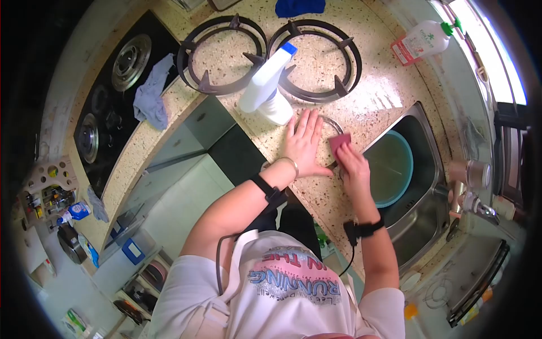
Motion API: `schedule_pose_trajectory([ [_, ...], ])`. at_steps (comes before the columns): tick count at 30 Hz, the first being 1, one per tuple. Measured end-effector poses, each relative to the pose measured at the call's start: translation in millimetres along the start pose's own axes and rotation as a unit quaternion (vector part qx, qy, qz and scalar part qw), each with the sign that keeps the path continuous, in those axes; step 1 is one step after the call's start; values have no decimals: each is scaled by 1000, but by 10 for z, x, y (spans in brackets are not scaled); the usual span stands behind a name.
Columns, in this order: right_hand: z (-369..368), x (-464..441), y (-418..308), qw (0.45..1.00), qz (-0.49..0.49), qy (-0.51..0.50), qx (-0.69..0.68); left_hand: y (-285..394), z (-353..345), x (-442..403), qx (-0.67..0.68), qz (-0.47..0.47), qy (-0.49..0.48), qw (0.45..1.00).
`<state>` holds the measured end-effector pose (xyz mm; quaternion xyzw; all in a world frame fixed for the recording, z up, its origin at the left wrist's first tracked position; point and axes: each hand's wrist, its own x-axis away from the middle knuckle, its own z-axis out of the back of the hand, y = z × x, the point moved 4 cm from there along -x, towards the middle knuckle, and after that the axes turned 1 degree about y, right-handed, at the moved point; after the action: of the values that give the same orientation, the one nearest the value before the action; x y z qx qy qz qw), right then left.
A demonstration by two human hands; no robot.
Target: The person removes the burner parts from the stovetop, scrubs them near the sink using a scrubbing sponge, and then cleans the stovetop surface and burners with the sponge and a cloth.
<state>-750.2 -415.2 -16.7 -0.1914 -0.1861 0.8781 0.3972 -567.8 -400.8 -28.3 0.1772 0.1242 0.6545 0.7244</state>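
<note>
My left hand [305, 144] lies flat on the counter with its fingers stretched out, covering part of a thin metal ring [339, 129]. It appears to press the ring down. In my right hand [354, 165] is a dark red scouring pad [339, 141], pinched under the fingertips against the ring's right side. A white spray bottle [275, 107] with a blue-tipped nozzle stands just beyond my left fingers. Two black pan supports [354, 56] from a gas hob rest on the counter farther back.
At right, a blue basin [411, 169] holding water sits in the steel sink [420, 237], beside the faucet [480, 206]. A detergent bottle [423, 40] stands behind. Left are a black gas hob [104, 107], a grey cloth [152, 93] and the speckled counter's edge [127, 169].
</note>
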Motion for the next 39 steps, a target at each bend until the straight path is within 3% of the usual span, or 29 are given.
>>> schedule_pose_trajectory([
  [2,-8,268,-38,999,-28,-42,-17,-8,-1,-24,-22,-9,-7,1000],
  [5,-105,85,283,999,30,25,21,-22,14,-14,-31,-11,-14,999],
  [6,-57,-205,226,998,-2,6,68,-13,1,-17,-28,-13,-17,999],
  [8,-64,-671,204,998,24,-12,61,-15,-16,-11,-30,-16,-14,999],
  [15,71,16,121,993,7,-57,101,-37,9,-55,-30,-8,-23,999],
  [20,36,-650,112,985,54,-89,141,-42,-11,15,-39,-6,-32,999],
  [25,117,21,122,980,7,-109,164,-37,0,-7,-41,-7,-45,998],
  [34,65,-652,38,975,53,-80,198,-32,17,15,-52,-11,-38,998],
  [39,90,-21,36,978,-7,-119,169,-45,22,-8,-44,-3,-42,998],
])
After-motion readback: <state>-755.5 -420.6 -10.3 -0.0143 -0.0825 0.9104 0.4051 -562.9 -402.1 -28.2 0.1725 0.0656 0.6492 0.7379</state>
